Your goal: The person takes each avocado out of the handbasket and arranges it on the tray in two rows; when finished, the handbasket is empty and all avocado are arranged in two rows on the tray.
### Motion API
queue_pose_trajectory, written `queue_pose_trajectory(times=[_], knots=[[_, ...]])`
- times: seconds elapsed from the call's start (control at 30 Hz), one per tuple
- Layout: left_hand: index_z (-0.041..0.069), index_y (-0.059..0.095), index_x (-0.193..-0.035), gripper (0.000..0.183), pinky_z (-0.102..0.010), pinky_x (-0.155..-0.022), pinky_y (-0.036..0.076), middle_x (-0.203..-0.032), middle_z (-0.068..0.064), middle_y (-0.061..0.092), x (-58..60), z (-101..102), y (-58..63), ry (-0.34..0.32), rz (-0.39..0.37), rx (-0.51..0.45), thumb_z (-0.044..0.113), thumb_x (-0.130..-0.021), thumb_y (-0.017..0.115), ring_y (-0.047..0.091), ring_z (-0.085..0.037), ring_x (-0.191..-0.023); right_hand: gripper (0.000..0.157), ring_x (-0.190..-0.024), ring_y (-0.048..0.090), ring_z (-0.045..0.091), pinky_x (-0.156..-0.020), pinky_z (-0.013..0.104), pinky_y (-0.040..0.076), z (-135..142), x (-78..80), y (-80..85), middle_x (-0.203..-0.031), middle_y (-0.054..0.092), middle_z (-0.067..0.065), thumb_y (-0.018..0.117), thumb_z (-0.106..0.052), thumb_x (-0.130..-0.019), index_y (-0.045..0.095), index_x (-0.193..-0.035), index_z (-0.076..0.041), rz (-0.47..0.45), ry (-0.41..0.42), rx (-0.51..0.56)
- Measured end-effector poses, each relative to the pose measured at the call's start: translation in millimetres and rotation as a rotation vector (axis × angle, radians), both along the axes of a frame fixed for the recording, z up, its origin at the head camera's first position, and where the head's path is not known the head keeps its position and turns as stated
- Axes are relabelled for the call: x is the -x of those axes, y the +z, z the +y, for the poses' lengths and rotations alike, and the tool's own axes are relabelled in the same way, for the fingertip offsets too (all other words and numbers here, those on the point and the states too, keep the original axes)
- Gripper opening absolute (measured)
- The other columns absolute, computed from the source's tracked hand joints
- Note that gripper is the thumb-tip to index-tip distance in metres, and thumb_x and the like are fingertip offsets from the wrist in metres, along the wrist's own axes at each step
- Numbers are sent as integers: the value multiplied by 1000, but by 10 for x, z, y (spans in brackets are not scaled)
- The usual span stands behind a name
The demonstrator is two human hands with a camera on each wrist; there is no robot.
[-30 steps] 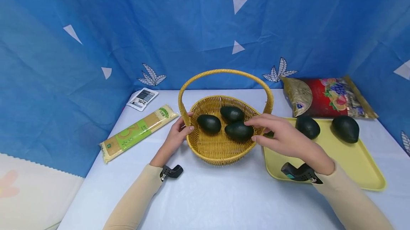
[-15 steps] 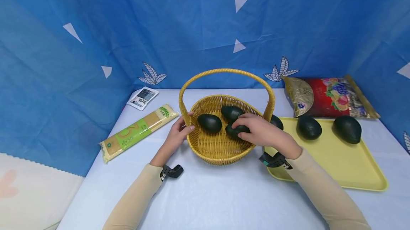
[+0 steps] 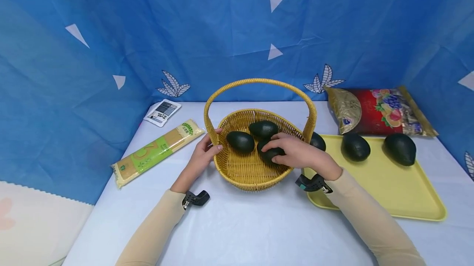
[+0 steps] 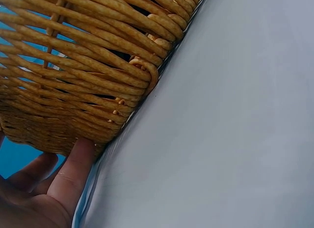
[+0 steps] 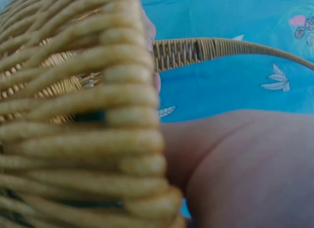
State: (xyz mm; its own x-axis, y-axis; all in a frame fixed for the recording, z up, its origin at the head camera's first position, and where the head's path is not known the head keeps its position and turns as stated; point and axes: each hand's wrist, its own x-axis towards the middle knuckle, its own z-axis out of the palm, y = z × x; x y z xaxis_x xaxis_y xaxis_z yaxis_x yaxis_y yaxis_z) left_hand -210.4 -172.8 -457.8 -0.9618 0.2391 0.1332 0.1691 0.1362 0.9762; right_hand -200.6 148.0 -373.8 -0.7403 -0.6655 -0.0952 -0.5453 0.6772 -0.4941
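A yellow wicker basket [image 3: 240, 177] with a tall arched handle stands on the table, dark green avocados inside it. My left hand [image 3: 201, 155] holds the basket's left side at the foot of the handle, thumb and fingers on either side of it. In the left wrist view, the fingers [image 4: 71, 181] lie against the woven wall. My right hand [image 3: 296, 151] reaches over the right rim and grips an avocado [image 3: 267, 156]. Two more avocados lie beside it, one on the left [image 3: 240, 142] and one behind [image 3: 263, 129]. The basket wall hides the right fingers in the right wrist view.
Right of the basket is a yellow tray [image 3: 389, 194] bearing avocados [image 3: 355, 147] along its far side. Behind it lies a red and gold bag [image 3: 381, 112]. A noodle packet [image 3: 157, 153] and a small white pouch [image 3: 163, 112] lie left. Blue cloth [image 3: 237, 31] hangs behind.
My right hand has moved left from the basket's right rim further inside, onto the nearest avocado. That avocado and the one behind have shifted slightly left. The left hand stays at the basket.
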Motion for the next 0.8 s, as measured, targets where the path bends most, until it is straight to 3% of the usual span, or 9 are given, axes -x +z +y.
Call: queue_pose_trajectory(times=[0.2, 0.5, 0.8], knots=[[13, 44, -153, 58, -32, -93, 59, -150, -24, 48, -2, -11, -3, 0, -3, -12, 8, -96, 57, 55, -45, -132, 34, -121, 58, 35, -97, 50, 53, -24, 13, -29, -132, 61, 17, 70, -15, -94, 70, -128, -18, 8, 12, 17], [12, 44, -153, 59, -38, -98, 58, -150, -26, 48, -3, -6, 4, -2, -2, -14, 8, -96, 57, 54, -47, -132, 36, -123, 58, 36, -98, 50, 54, -20, 26, -56, -133, 62, 16, 70, -14, -93, 70, -128, -16, -10, 34, 26], [12, 44, -153, 58, -28, -94, 57, -151, -24, 48, 5, -7, 0, -4, 4, -3, 8, -97, 57, 55, -44, -132, 43, -128, 57, 37, -101, 51, 53, -22, 24, -54, -137, 63, 15, 68, -12, -92, 67, -135, -17, -32, 78, 9]])
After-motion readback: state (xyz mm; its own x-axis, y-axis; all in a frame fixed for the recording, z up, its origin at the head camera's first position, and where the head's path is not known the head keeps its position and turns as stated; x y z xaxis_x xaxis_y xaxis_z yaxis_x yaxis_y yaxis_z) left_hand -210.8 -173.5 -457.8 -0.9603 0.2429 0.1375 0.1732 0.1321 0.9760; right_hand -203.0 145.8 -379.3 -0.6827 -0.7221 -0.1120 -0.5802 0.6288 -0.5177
